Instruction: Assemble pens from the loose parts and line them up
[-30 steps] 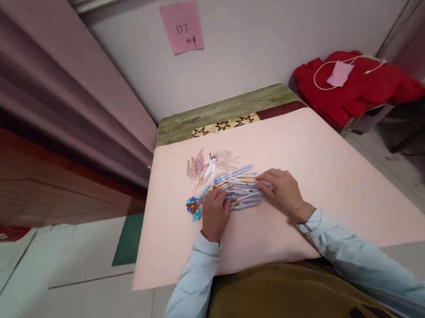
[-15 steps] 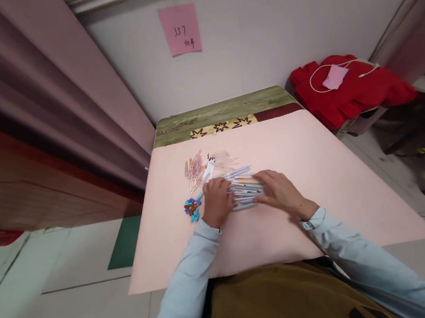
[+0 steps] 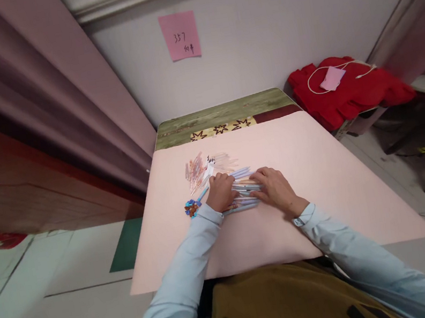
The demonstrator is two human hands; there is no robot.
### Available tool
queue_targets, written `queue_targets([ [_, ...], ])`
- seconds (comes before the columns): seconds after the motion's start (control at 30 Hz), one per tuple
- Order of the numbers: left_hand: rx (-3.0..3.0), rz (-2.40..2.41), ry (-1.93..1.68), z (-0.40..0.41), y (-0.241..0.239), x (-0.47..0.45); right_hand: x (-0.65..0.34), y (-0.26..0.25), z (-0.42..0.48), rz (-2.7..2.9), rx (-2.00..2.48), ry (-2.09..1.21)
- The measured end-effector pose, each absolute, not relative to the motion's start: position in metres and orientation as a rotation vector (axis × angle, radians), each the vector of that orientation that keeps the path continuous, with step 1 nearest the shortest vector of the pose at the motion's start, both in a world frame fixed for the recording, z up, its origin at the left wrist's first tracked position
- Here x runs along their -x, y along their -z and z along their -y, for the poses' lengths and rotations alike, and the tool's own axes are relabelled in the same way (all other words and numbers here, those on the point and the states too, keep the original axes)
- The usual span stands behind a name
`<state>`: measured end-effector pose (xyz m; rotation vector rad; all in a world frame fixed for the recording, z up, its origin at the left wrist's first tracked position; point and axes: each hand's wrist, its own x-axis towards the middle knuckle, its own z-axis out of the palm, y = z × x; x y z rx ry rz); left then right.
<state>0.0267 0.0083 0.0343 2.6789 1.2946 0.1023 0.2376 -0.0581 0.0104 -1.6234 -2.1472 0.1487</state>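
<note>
Several pens in pale blue, white and orange lie side by side on the pink sheet between my hands. My left hand is closed over their left part, fingers curled down onto them. My right hand grips the right ends of the same pens, thumb at the near side and fingers at the far side. Blue and brown pen tops stick out in a cluster left of my left hand. Farther back lie a group of pinkish-orange pens and a group of clear, pale pens with black-and-white tops.
The pink sheet covers most of the table, with a green patterned cloth showing at the back edge. A pink note is on the wall. Red fabric with a white cable lies at the right; a curtain hangs left.
My left hand has shifted slightly right and up over the pens, and more of their near-side barrels show below it. My right hand has moved slightly left.
</note>
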Motion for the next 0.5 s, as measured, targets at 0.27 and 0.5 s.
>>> queue_targets([
  [0.27,-2.635,-1.317,-0.073,-0.009,-0.036,-0.038,-0.248,-0.018,0.050,2.171,1.662,-0.190],
  [0.5,-2.542,-1.271,-0.047,-0.018,-0.042,-0.027,-0.244,-0.025,0.040,2.332,1.722,-0.275],
])
